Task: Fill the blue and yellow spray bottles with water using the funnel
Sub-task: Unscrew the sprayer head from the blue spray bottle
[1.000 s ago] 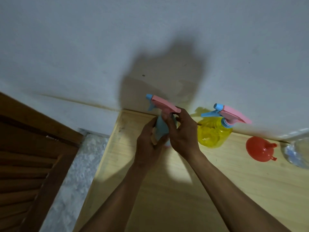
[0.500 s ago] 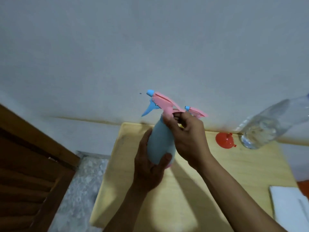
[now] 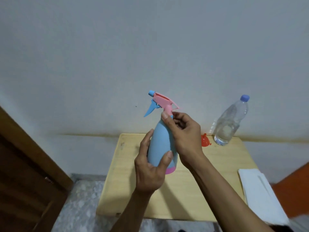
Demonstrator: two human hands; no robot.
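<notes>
A pale wall point(image 3: 150, 47) fills the view behind both hands. Below them lies a light wooden tabletop point(image 3: 192, 190), a dark wooden door point(image 3: 25, 173) and speckled floor point(image 3: 80, 198) off to their left. The left hand point(image 3: 148, 166) grips the blue spray bottle point(image 3: 161, 144), held upright above the tabletop; the right hand point(image 3: 185, 136) pinches its pink neck. Beyond the right hand stand a clear water bottle point(image 3: 231, 123) and red funnel point(image 3: 205, 140); a white cloth point(image 3: 257, 193) lies nearer.

grey wall point(image 3: 150, 47), wooden table point(image 3: 192, 190) (pale), door point(image 3: 25, 173)
</notes>
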